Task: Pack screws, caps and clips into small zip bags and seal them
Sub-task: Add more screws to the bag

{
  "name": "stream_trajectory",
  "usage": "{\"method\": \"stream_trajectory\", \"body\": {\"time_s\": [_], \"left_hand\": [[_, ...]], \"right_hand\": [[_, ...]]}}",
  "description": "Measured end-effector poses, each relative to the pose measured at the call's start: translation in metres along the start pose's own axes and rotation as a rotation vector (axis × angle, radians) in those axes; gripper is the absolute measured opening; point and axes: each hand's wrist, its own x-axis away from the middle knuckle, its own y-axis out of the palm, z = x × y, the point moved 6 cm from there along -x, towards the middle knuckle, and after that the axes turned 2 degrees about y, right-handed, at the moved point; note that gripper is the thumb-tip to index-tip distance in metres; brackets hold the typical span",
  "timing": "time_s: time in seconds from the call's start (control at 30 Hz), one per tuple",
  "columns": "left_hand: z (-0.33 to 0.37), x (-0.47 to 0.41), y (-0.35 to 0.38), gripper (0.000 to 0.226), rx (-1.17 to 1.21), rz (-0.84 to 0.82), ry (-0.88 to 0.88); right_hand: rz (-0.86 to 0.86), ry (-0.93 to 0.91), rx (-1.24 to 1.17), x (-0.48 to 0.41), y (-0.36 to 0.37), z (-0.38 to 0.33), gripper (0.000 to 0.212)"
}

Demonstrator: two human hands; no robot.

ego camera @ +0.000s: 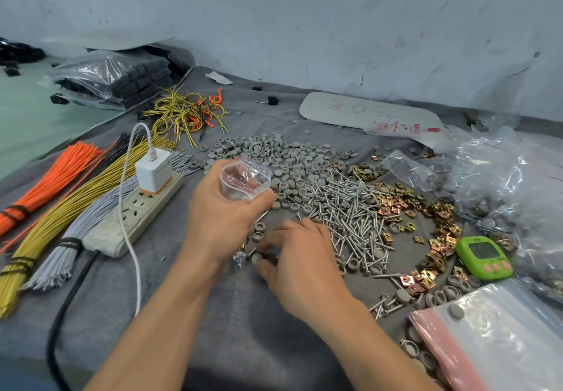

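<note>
left hand (222,212) grips the open zip bag (245,182), raised beside the cap pile (292,159). right hand (300,253) curls over loose caps (259,227) and screws (240,258) on the cloth (213,314); we cannot tell whether it pinches any.

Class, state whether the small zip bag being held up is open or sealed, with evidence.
Open. The zip bag, gripped by the left hand, has its red-striped mouth gaping wide.
</note>
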Motion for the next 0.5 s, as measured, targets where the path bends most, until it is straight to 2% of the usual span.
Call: {"method": "stream_trajectory", "body": {"time_s": [0.23, 0.3, 0.37, 0.43, 0.5], "left_hand": [[-0.002, -0.001, -0.007, 0.045, -0.048, 0.035, -0.023], [-0.001, -0.001, -0.009, 0.048, -0.070, 0.040, -0.023], [0.001, 0.000, -0.006, 0.041, -0.097, 0.019, -0.012], [0.005, 0.003, 0.000, 0.035, -0.163, -0.020, 0.027], [0.012, 0.009, 0.010, 0.039, -0.269, -0.079, 0.075]], "right_hand": [[0.053, 0.058, -0.069, 0.000, -0.012, 0.012, 0.006], [0.122, 0.176, -0.275, -0.002, -0.027, 0.026, 0.007], [0.184, 0.281, -0.565, -0.005, -0.042, 0.037, 0.004], [0.286, 0.266, -0.739, -0.007, -0.059, 0.037, 0.006], [0.386, 0.200, -0.813, -0.006, -0.074, 0.034, 0.010]]}}
